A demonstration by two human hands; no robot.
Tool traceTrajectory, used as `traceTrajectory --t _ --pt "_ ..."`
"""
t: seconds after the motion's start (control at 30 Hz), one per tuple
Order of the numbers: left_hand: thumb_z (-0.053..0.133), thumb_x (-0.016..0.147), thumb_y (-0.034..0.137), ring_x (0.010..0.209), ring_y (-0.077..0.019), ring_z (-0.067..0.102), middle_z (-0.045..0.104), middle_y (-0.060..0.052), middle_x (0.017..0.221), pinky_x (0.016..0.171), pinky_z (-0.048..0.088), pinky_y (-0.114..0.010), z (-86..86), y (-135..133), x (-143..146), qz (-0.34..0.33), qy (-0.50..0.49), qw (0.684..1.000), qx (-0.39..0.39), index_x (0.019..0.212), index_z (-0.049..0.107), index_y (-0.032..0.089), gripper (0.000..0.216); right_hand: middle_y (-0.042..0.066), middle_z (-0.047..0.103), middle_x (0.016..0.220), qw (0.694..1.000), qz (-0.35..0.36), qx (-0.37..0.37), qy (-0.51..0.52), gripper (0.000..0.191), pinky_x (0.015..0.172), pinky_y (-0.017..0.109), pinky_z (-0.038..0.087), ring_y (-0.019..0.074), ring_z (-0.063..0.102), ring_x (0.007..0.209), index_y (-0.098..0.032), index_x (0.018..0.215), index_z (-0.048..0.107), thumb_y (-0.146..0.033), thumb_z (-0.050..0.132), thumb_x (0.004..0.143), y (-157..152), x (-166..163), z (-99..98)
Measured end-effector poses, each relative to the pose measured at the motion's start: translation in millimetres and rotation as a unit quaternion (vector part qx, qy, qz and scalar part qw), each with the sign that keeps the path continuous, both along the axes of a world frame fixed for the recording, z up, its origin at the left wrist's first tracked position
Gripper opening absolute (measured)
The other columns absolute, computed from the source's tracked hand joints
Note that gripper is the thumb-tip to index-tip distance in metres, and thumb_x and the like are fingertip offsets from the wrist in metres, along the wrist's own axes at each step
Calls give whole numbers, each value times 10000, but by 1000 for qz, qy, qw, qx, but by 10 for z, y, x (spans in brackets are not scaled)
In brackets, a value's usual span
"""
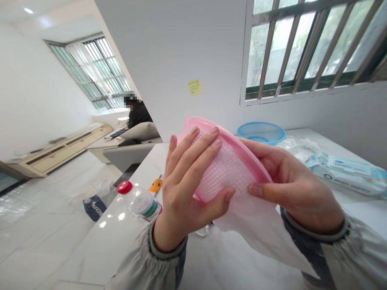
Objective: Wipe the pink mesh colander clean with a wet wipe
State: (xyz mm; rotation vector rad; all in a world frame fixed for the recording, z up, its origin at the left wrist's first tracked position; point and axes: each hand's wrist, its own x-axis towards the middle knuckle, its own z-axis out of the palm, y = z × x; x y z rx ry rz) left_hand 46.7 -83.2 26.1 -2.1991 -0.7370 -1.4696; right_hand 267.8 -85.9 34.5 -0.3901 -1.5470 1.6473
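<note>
I hold a pink plastic basin (242, 155) tilted on its side above a white table. A white wet wipe (232, 177) is pressed over its outer side and hangs down below it. My left hand (187, 185) lies on the wipe, fingers spread over it and thumb pinching from underneath. My right hand (287, 181) grips the basin's rim from the right, with its thumb on the wipe close to the left thumb.
A blue basin (261, 133) stands at the table's (121, 237) far end. A pack of wet wipes (347, 173) lies at the right beside crumpled clear plastic (298, 147). A red-capped bottle (140, 201) lies at the left. Another person (136, 114) sits far off by a window.
</note>
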Motion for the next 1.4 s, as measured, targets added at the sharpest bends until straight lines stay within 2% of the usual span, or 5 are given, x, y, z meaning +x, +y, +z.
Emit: traceTrajectory --t 0.17,0.33,0.93,1.17,1.4 --pt "642 968 506 1506 -343 547 672 -102 1496 1337 311 -617 7 -9 -8 0 3 1000 2 1441 612 248 540 51 758 1212 1000 -9 3 5 840 810 211 635 139 744 958 -369 1651 404 -237 781 912 -21 -15 -23" --pt "665 939 504 1481 -352 570 684 -111 1476 1330 322 -617 8 -12 -10 -2 -2 1000 16 1423 626 238 554 57 752 1240 1000 -6 13 -3 856 807 206 637 104 732 851 -367 1652 401 -255 797 901 -28 -13 -25" --pt "677 933 543 1482 -380 560 681 -118 1468 1323 325 -641 28 -14 -64 -4 20 999 25 1376 632 257 530 3 700 1383 999 26 16 23 804 857 124 608 77 742 1046 -458 1610 430 -129 731 941 -39 -30 -22" --pt "719 909 555 1483 -383 558 682 -105 1465 1326 309 -648 10 18 -54 -14 13 999 45 1366 641 259 551 12 724 1324 999 21 23 25 802 930 141 610 99 740 1123 -428 1615 438 -127 738 936 -39 -24 -2" --pt "680 941 537 1484 -387 552 681 -111 1464 1321 305 -673 15 15 -53 -15 13 999 41 1367 648 258 510 22 744 1246 1000 19 6 24 812 873 138 614 76 742 985 -433 1620 430 -148 751 931 -54 -22 -1"
